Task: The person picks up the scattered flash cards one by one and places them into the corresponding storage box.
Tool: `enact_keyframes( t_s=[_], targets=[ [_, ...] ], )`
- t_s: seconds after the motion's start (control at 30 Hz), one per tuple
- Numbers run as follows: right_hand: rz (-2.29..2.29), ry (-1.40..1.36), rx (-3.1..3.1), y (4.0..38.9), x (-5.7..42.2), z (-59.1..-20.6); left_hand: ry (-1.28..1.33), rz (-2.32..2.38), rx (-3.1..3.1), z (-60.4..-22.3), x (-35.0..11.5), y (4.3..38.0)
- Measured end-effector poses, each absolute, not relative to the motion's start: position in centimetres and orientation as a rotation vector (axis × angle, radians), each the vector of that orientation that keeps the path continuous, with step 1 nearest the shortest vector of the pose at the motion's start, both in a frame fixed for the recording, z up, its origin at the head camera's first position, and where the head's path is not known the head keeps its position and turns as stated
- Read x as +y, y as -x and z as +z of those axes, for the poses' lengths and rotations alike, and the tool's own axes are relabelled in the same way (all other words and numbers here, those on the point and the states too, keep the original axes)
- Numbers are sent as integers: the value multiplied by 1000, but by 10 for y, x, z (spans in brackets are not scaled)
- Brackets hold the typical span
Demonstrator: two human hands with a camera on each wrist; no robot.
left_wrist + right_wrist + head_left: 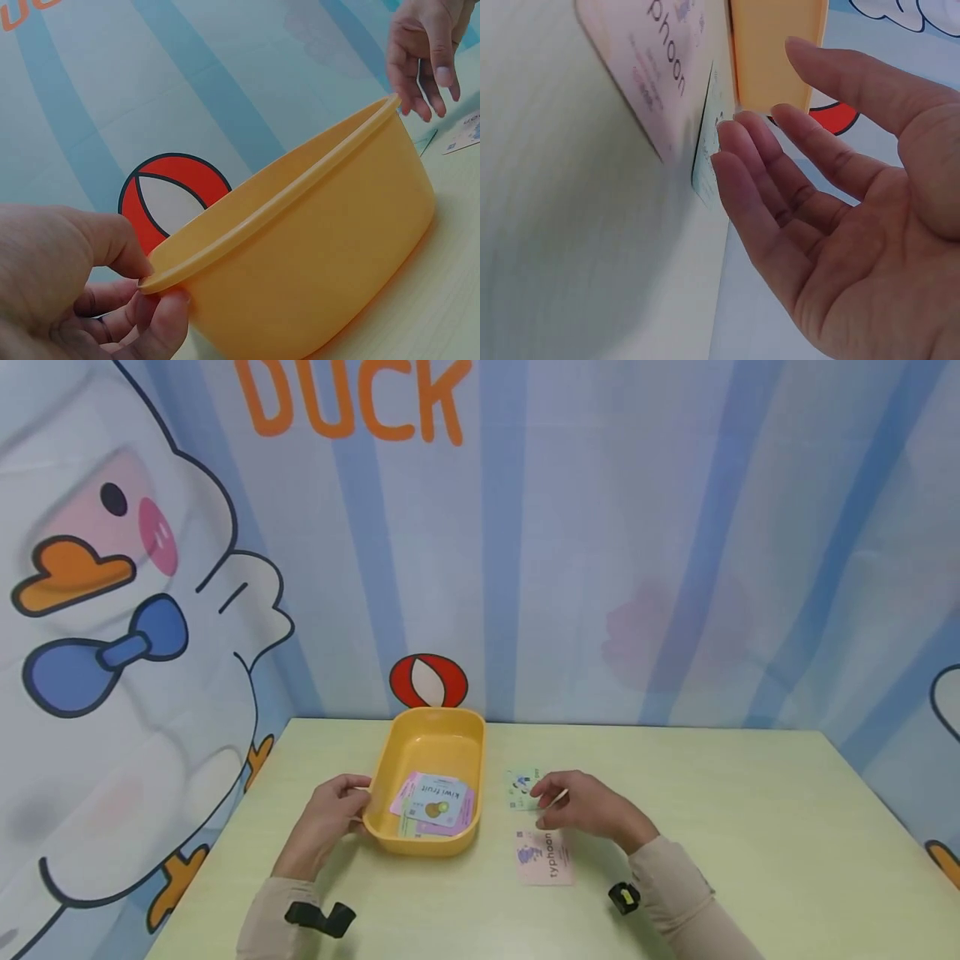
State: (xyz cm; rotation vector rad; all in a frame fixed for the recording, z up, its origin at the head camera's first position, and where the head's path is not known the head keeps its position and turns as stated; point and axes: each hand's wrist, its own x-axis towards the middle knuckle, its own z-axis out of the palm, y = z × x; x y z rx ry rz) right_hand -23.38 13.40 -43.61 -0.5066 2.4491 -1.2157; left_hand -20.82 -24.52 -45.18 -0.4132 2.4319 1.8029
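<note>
A yellow basin (pixel 470 760) stands on the table with several cards inside, the kiwi fruit card (pixel 435 799) on top. My left hand (pixel 330 817) pinches the basin's rim at its left side, thumb and fingers over the edge in the left wrist view. To the right of the basin lie two cards: a green card (pixel 519 787) and, nearer, a pink typhoon card (pixel 543 858). Over the table by these cards is my right hand (pixel 588 808), its fingers loosely bent and holding nothing. It partly covers the green card in the head view.
The pale table (pixel 750 827) ends at the back against a blue-striped curtain (pixel 570 543) printed with a duck. Dark straps with small devices (pixel 624 897) are on both wrists.
</note>
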Motion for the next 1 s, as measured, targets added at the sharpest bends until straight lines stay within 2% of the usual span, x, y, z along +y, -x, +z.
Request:
enact_keyframes(
  t_s=[0.37,0.63,1.0],
  targets=[
    [-1036,407,2596,220,130,-451,412,1813,2426,-453,-245,209],
    [-715,509,2781,205,120,-449,402,1823,2433,-452,-245,210],
    [-623,535,2837,196,115,-444,412,1814,2439,-454,-245,210]
  ],
)
